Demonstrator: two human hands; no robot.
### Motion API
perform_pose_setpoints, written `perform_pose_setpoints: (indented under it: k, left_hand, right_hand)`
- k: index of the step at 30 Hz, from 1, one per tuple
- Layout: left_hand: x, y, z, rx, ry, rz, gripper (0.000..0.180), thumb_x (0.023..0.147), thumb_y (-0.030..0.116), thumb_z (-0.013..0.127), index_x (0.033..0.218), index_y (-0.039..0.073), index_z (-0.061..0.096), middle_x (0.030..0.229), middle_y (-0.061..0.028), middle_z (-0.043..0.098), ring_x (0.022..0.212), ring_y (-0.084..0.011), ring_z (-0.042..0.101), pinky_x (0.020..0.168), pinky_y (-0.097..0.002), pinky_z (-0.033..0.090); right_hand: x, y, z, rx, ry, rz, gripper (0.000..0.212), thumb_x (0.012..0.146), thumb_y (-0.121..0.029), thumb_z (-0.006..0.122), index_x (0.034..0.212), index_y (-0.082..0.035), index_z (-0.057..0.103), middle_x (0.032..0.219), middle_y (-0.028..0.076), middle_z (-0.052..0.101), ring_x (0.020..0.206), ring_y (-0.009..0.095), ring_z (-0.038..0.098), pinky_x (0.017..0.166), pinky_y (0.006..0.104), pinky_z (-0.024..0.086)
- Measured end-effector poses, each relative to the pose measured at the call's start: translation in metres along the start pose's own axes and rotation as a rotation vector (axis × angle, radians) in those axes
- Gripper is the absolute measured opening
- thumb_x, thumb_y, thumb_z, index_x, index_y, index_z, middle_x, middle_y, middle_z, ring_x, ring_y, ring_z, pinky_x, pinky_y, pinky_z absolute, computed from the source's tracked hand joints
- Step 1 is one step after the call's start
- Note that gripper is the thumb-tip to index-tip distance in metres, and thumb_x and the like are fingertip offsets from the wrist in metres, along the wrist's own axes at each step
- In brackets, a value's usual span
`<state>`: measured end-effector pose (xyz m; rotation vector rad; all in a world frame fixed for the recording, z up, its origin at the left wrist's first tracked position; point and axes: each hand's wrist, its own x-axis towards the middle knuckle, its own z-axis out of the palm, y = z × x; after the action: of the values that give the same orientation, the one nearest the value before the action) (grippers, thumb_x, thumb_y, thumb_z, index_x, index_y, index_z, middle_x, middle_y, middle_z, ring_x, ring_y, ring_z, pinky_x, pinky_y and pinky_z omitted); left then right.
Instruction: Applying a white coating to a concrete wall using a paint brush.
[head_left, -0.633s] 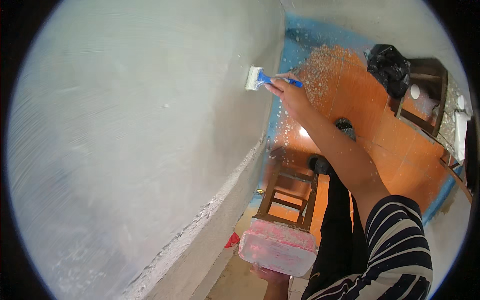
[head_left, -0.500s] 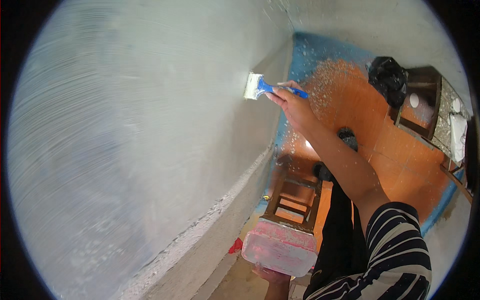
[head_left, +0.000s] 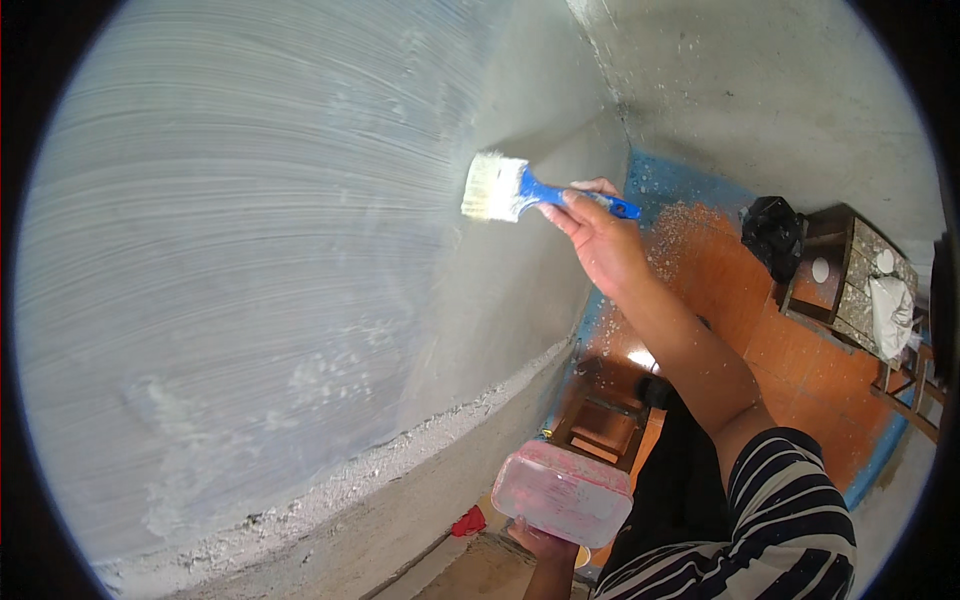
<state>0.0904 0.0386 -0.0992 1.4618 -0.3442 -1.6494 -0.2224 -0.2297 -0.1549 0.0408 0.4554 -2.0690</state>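
Clasped round the blue handle (head_left: 553, 194), the right hand (head_left: 603, 243) held the brush (head_left: 507, 189), bristles (head_left: 483, 187) at the wall (head_left: 250, 250); it seemed light, stiff-handled, soft-tipped, best taken there. The left hand (head_left: 545, 541) gripped the pink tub (head_left: 565, 492) by its near edge.

The floor (head_left: 800, 385) is of orange tiles, having a blue border (head_left: 690, 185) and many pale splashes near the corner. At the right stands a dark wooden bench (head_left: 868, 250) with a spotted top, on which lies a white bag (head_left: 890, 315). A black plastic bag (head_left: 773, 237) is just beside this bench. Nearer, there are a brown wooden frame (head_left: 612, 405) and a red cloth (head_left: 468, 521).
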Motion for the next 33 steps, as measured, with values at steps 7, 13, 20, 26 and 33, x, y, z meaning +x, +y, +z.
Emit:
perform_pose_setpoints:
  k: [7, 13, 20, 26, 33]
  left_hand:
    - [-0.011, 0.008, 0.000, -0.041, -0.071, 0.041, 0.084, 0.077, 0.059, 0.051, 0.144, 0.011, 0.038, 0.140, -0.0127, 0.046, 0.129, -0.0349, 0.048, 0.103, -0.0528, 0.043]
    - [-0.020, 0.015, -0.009, -0.010, 0.024, 0.085, 0.083, 0.079, 0.058, 0.051, 0.146, 0.010, 0.037, 0.139, -0.0123, 0.047, 0.128, -0.0349, 0.048, 0.105, -0.0525, 0.041]
    - [-0.024, 0.018, -0.024, -0.036, -0.043, 0.075, 0.081, 0.081, 0.057, 0.051, 0.146, 0.011, 0.037, 0.140, -0.0118, 0.047, 0.128, -0.0346, 0.048, 0.105, -0.0522, 0.041]
    - [-0.029, 0.029, -0.010, -0.019, -0.013, 0.105, 0.079, 0.081, 0.057, 0.049, 0.145, 0.011, 0.037, 0.141, -0.0116, 0.046, 0.129, -0.0344, 0.047, 0.105, -0.0517, 0.041]
    - [-0.036, 0.036, -0.003, -0.032, -0.049, 0.110, 0.082, 0.082, 0.059, 0.048, 0.147, 0.012, 0.035, 0.143, -0.0116, 0.043, 0.131, -0.0342, 0.045, 0.107, -0.0503, 0.040]
  right_hand:
    - [0.007, 0.017, -0.013, -0.053, -0.006, -0.056, 0.016, 0.090, 0.005, 0.063, 0.096, -0.003, 0.051, 0.103, 0.012, 0.059, 0.101, 0.025, 0.065, 0.099, 0.0402, 0.056]
    - [0.013, 0.049, -0.083, -0.148, 0.199, -0.067, 0.016, 0.090, 0.007, 0.063, 0.099, 0.001, 0.050, 0.105, 0.014, 0.057, 0.099, 0.025, 0.065, 0.095, 0.0355, 0.059]
    - [0.017, 0.044, -0.105, -0.391, 0.449, -0.118, 0.017, 0.089, 0.005, 0.063, 0.100, 0.002, 0.050, 0.101, 0.013, 0.058, 0.094, 0.023, 0.065, 0.088, 0.0347, 0.062]
    - [0.000, 0.026, 0.005, -0.373, 0.262, -0.092, 0.018, 0.087, 0.002, 0.065, 0.098, 0.000, 0.050, 0.097, 0.013, 0.060, 0.090, 0.024, 0.067, 0.087, 0.0364, 0.061]
    - [-0.025, -0.031, 0.084, -0.007, -0.058, -0.110, 0.012, 0.090, 0.001, 0.062, 0.094, -0.002, 0.050, 0.098, 0.014, 0.061, 0.094, 0.030, 0.068, 0.095, 0.0453, 0.057]
